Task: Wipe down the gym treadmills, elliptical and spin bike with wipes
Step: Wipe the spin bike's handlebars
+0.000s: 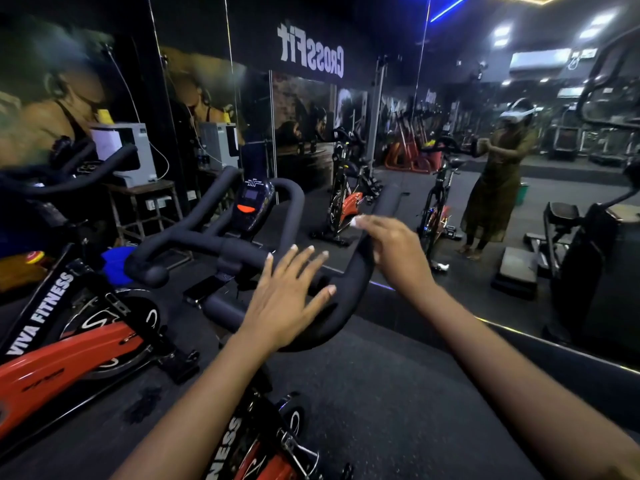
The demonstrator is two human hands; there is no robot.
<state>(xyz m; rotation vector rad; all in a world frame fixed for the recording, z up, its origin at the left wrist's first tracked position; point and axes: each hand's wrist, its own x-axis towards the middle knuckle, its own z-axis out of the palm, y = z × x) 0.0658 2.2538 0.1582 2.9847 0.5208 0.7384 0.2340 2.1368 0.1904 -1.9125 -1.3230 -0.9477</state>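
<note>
Left of our fingers (304, 261) stands a neighbouring bike (69, 344), red-framed and not in hand. The spin bike (256, 452) we are servicing lies directly below us. Its handlebar (221, 247) runs across the view, with the console (252, 202) beyond the fingertips and to their left.

The left hand (287, 299) is flat and open, fingers spread, over the bar's right-hand bend. We cannot tell whether it is touching the bar or just above it. Just right of those fingers, the right hand (394, 251) sits against the right horn (386, 202) with its fingers bent downward. Pale tips show, but whether they pinch a wipe we cannot tell.

Procedure, as we judge it, with the handlebar as the surface in hand:

1. Confirm a wipe is under the fingers before stroking.
2. Wrap it round the tube so the underside is covered — not the top alone.
3. Draw outward from the centre clamp to the horn's end in one pass.
4. Steady the bar with the free hand.
5. Wipe the console last, lightly — excess moisture there is a risk.
</note>
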